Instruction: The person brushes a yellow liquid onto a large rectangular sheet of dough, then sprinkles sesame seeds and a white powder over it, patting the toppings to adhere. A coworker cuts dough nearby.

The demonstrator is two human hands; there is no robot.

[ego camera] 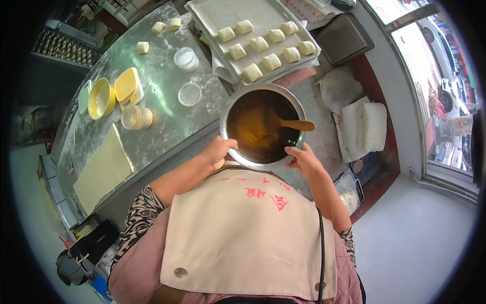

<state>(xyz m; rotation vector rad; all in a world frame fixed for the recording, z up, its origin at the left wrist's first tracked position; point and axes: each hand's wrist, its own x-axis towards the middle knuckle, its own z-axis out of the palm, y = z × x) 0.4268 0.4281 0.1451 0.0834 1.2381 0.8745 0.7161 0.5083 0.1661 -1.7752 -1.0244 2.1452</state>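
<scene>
My left hand and my right hand grip opposite sides of the near rim of a round metal bowl, thumbs over the edge. Dark amber liquid fills much of it, and a wooden-handled utensil leans in it with its handle over the right rim; its lower end is hidden in the liquid. Just beyond the bowl, several pale dough pieces sit on a metal tray. A flat dough sheet lies on the floured metal table to the left.
On the table stand a yellow bowl with white powder, a yellow kitchen scale, an open jar, a white tub and a clear round lid. Folded white cloths and a perforated tray are at the right, near the window.
</scene>
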